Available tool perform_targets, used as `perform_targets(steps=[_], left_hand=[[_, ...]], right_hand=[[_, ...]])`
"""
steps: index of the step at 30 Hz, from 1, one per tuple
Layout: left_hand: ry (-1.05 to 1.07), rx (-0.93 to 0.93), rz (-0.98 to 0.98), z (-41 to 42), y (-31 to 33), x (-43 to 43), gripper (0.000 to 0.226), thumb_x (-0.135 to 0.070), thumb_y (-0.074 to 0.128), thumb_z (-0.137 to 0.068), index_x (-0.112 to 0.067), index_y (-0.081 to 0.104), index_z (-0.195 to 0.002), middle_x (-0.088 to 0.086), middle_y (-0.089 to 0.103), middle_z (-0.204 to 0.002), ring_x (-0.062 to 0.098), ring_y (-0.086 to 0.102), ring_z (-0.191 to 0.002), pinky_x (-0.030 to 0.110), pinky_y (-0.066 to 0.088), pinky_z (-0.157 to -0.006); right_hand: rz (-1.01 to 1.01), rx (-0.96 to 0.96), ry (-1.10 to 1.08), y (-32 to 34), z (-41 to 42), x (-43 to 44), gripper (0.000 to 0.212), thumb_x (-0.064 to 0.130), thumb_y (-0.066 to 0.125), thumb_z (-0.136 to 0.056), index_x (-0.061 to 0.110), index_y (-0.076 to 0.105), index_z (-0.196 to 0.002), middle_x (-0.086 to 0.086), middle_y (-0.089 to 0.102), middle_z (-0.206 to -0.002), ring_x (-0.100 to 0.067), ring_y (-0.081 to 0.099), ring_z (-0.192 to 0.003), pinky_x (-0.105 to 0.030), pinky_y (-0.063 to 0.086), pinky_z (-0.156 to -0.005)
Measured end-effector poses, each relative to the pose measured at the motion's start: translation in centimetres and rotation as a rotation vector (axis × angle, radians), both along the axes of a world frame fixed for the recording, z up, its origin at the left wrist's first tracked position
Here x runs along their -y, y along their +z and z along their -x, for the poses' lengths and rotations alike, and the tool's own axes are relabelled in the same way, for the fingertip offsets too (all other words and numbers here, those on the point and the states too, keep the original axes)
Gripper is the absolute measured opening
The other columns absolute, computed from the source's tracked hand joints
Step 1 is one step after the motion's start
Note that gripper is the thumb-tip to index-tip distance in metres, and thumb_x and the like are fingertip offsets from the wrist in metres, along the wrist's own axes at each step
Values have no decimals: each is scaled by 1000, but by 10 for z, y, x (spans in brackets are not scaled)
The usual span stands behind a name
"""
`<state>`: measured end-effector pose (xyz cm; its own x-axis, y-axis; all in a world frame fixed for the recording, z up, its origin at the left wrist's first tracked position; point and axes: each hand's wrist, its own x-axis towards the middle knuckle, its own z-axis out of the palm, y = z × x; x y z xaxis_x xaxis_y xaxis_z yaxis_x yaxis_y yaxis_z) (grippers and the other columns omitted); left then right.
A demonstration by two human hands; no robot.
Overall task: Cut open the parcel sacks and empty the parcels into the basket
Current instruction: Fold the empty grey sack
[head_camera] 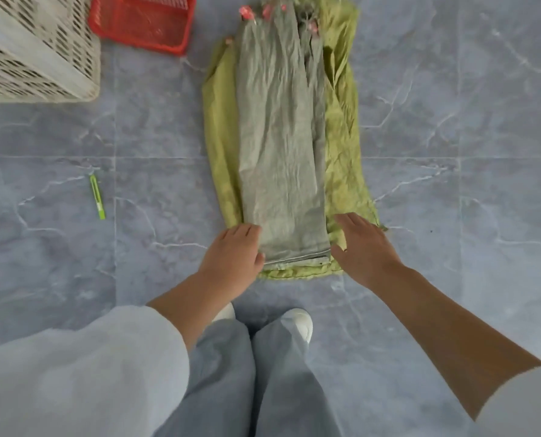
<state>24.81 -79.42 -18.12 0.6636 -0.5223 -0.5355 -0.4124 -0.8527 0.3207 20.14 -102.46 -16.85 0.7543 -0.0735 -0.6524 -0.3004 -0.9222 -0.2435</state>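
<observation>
A flat grey woven sack (281, 137) lies lengthwise on a yellow-green sack (341, 152) spread on the floor. Both look empty and creased. Pink ties (247, 12) show at their far ends. My left hand (231, 250) rests with straight fingers on the grey sack's near left corner. My right hand (362, 244) lies flat on the green sack beside the grey sack's near right corner. A green utility knife (97, 197) lies on the floor to the left, away from both hands. A white perforated basket (36, 58) stands at the far left.
A red plastic basket (143, 23) sits on the floor beside the white one, at the top. My legs and white shoes (299, 323) stand just behind the sacks' near edge. Grey marble-pattern tiles (452, 121) surround everything.
</observation>
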Motion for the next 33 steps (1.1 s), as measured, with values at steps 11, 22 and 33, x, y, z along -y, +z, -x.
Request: perform_targets(steps=[11, 22, 33], left_hand=[[-246, 14, -105, 51, -242, -15, 61, -43, 52, -92, -13, 34, -142, 2, 41, -141, 20, 39, -130, 32, 30, -109], [-152, -236, -136, 12, -238, -10, 31, -35, 40, -102, -14, 55, -120, 5, 59, -111, 23, 58, -100, 34, 44, -70], [230, -97, 159, -16, -19, -13, 20, -27, 40, -102, -15, 51, -92, -3, 50, -70, 21, 52, -67, 30, 32, -55]], right_hand=[[75, 7, 262, -249, 47, -50, 70, 46, 65, -85, 16, 33, -141, -3, 32, -141, -23, 32, -131, -36, 23, -114], [69, 25, 195, -244, 40, -43, 21, 29, 48, -98, 24, 54, -118, 2, 50, -112, -17, 50, -106, -31, 41, -96], [-17, 57, 24, -22, -7, -32, 13, 13, 51, -96, 20, 54, -106, 3, 55, -99, -20, 55, -90, -27, 34, -71]])
